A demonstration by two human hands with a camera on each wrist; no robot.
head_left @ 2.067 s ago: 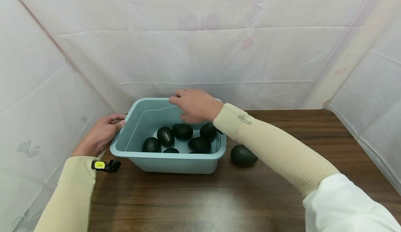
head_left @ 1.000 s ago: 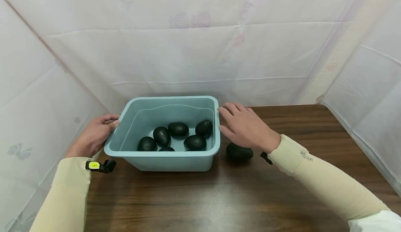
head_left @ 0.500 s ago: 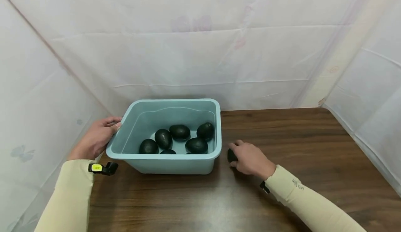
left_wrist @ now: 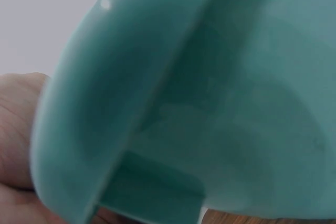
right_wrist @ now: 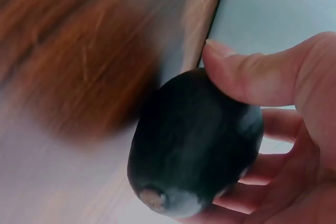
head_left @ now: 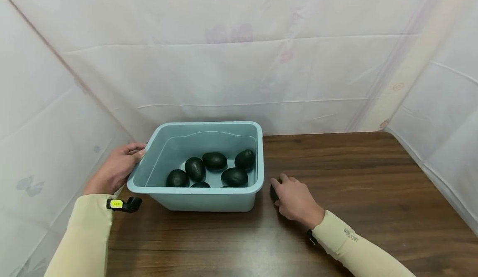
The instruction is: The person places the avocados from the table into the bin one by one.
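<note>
Now right hand fingers wrap the avocado beside the tub.

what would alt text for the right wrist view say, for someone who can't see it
Close-up of the right hand gripping a dark avocado, thumb over its top and fingers curled beneath, stem end facing the camera. Behind it are a blurred brown wooden table and the pale blue wall of a plastic tub.
</note>
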